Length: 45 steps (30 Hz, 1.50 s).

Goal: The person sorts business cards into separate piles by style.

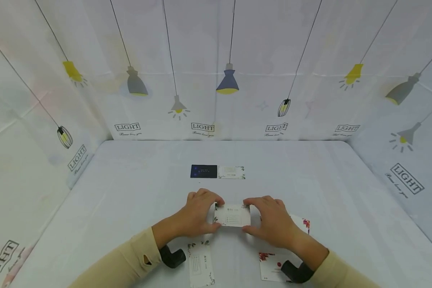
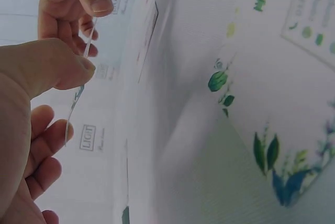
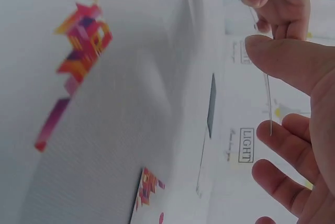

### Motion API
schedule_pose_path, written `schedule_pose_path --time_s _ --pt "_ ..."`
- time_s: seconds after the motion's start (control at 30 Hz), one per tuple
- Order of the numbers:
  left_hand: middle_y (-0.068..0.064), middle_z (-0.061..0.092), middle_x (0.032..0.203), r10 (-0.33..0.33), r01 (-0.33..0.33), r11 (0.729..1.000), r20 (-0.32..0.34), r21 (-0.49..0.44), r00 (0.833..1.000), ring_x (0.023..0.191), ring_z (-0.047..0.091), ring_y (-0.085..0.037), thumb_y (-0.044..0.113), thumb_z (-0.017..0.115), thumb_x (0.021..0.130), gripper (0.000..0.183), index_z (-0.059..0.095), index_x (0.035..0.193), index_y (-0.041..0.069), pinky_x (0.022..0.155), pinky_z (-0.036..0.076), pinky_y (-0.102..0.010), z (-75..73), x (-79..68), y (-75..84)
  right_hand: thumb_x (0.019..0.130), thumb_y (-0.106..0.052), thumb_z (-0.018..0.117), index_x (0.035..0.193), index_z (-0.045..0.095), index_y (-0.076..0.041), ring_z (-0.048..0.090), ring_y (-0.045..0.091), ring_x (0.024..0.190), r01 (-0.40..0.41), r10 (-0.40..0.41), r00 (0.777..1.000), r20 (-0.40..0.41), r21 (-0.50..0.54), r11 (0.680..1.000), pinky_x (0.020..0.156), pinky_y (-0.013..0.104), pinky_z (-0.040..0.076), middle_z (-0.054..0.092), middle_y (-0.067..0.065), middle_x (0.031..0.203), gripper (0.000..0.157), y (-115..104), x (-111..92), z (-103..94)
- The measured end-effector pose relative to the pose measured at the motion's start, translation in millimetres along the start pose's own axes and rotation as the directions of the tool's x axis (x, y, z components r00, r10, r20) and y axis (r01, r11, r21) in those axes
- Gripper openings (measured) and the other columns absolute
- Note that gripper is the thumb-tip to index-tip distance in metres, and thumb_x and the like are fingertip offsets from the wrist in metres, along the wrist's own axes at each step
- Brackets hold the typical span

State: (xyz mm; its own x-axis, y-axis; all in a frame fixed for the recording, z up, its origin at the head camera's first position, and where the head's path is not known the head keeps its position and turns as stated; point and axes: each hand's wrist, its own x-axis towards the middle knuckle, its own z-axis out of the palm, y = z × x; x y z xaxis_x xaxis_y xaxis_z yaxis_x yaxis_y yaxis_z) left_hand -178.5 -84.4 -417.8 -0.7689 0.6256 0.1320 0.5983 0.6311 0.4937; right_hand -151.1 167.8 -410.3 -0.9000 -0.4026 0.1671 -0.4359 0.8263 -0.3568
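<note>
A white card (image 1: 232,216) with leaf prints at its corners and small lines of text is held off the table between both hands. My left hand (image 1: 198,214) pinches its left end, thumb at the near edge and fingers at the far edge. At the right end, my right hand (image 1: 273,222) pinches the card the same way. Seen edge-on in the left wrist view, the card (image 2: 78,96) looks slightly bent. The right wrist view also shows this card (image 3: 269,98) as a thin line between thumb and fingers.
Beyond the hands lie a dark blue card (image 1: 203,171) and a white leaf-bordered card (image 1: 231,172), side by side. A leaf-printed card (image 1: 201,264) lies near the left wrist. Two red-patterned cards, one nearer (image 1: 270,270) and one farther (image 1: 301,224), are partly hidden by the right arm and hand.
</note>
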Motion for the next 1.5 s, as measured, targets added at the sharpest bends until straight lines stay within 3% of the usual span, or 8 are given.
schedule_pose_path --time_s 0.37,0.57,1.13,1.5 --pt "0.000 0.059 0.127 -0.058 0.053 0.996 -0.079 -0.072 0.995 0.124 0.043 -0.022 0.028 0.082 0.084 0.052 0.058 0.127 0.011 0.100 0.029 -0.050 -7.4 18.8 -13.0 0.076 -0.031 0.089 0.130 0.063 -0.009 0.057 0.032 0.111 0.013 -0.010 0.997 -0.073 0.042 0.999 0.095 0.060 0.038 0.066 0.009 0.123 0.065 15 18 -3.3" --pt "-0.004 0.057 0.130 -0.079 0.066 0.989 -0.099 -0.134 0.992 0.125 0.042 -0.025 0.026 0.080 0.086 0.050 0.058 0.128 0.010 0.102 0.029 -0.052 -9.6 27.9 -18.0 0.079 -0.027 0.086 0.135 0.060 -0.010 0.058 0.035 0.109 -0.024 0.032 0.997 -0.075 0.104 0.994 0.088 0.057 0.049 0.064 0.014 0.125 0.064 25 26 -5.0" --pt "-0.006 0.059 0.133 -0.150 0.137 0.984 -0.113 -0.117 0.982 0.130 0.042 -0.028 0.029 0.080 0.086 0.056 0.059 0.134 0.008 0.107 0.028 -0.054 -9.4 57.6 -45.6 0.088 -0.027 0.079 0.141 0.053 -0.010 0.057 0.036 0.107 -0.078 0.084 0.996 -0.032 0.168 0.983 0.079 0.048 0.049 0.061 0.018 0.125 0.061 49 54 -1.9" --pt "-0.009 0.057 0.136 -0.179 0.168 0.980 -0.104 -0.102 0.978 0.131 0.043 -0.030 0.027 0.078 0.089 0.052 0.059 0.134 0.009 0.108 0.029 -0.053 -10.8 70.3 -53.7 0.091 -0.027 0.074 0.145 0.049 -0.009 0.056 0.035 0.110 -0.119 0.122 0.992 -0.003 0.197 0.973 0.089 0.053 0.048 0.060 0.019 0.126 0.062 58 72 2.3"
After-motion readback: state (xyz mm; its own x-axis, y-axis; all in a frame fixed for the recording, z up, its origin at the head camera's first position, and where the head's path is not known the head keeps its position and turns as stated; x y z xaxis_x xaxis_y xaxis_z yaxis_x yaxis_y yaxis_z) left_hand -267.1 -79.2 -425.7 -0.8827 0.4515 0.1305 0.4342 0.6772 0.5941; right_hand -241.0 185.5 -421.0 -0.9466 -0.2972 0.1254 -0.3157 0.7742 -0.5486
